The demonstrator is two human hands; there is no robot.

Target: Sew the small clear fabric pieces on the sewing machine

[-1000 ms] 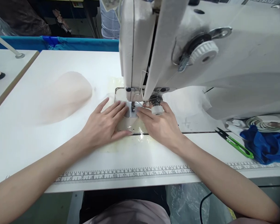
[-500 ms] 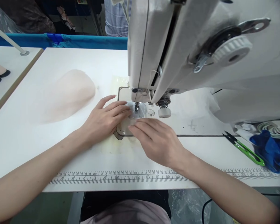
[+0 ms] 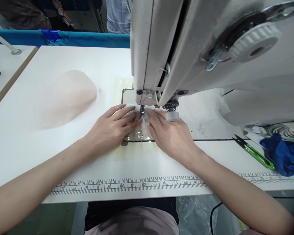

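Head view: left hand (image 3: 110, 130) and right hand (image 3: 170, 135) lie flat, fingers spread and pressing a small pale piece (image 3: 140, 132) under the sewing machine (image 3: 210, 58) needle, between the fingertips. Judged: piece positioned; no finished seam is discernible.

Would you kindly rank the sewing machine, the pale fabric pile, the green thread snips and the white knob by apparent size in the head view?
1. sewing machine
2. pale fabric pile
3. green thread snips
4. white knob
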